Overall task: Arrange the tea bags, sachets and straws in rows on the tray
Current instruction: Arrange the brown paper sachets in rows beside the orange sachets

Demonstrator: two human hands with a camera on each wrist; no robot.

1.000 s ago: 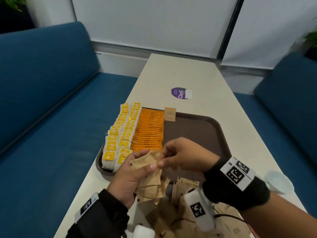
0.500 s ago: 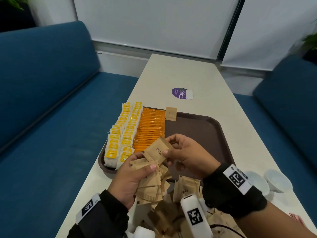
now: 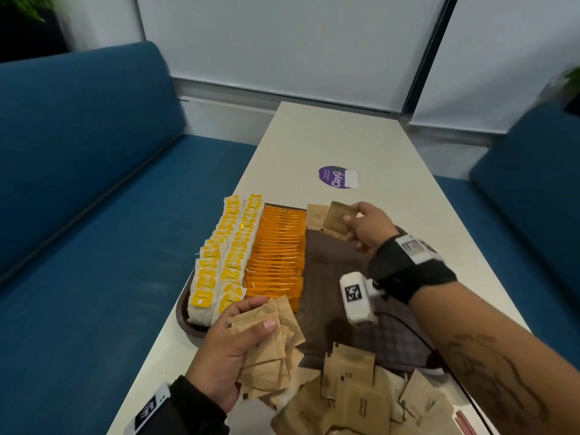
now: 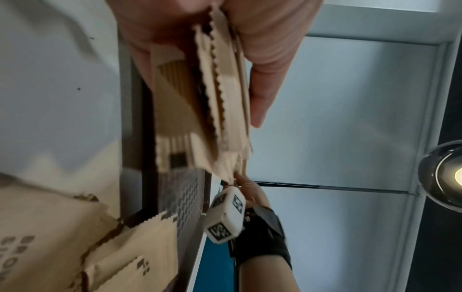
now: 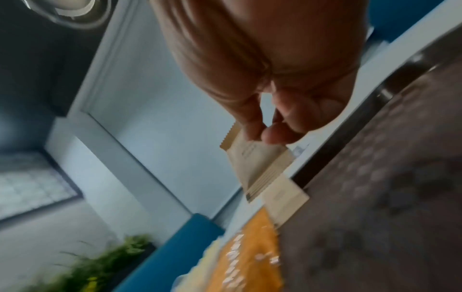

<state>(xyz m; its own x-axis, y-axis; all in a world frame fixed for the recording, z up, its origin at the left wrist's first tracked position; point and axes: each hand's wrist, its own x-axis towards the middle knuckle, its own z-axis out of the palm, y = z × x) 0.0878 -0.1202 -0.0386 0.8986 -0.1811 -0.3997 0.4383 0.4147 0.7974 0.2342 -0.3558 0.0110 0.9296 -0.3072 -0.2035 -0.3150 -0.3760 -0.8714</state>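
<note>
A brown tray (image 3: 339, 271) lies on the pale table, with two rows of yellow-tagged tea bags (image 3: 226, 249) at its left and a row of orange sachets (image 3: 277, 252) beside them. One brown sachet (image 3: 316, 216) leans at the tray's far rim. My right hand (image 3: 365, 226) pinches a single brown sachet (image 3: 337, 219) (image 5: 260, 164) just right of that one, over the far rim. My left hand (image 3: 238, 343) grips a stack of brown sachets (image 3: 270, 343) (image 4: 205, 110) near the tray's front left corner.
A loose heap of brown sachets (image 3: 361, 400) covers the table's near end and the tray's front edge. Red straws (image 3: 466, 423) show at the bottom right. A purple sticker (image 3: 337, 177) is on the table beyond the tray. Blue benches (image 3: 94, 215) flank the table.
My right hand drew one brown sachet from the stack in my left hand and carried it across the tray to the far rim. The left hand stayed near the front corner.
</note>
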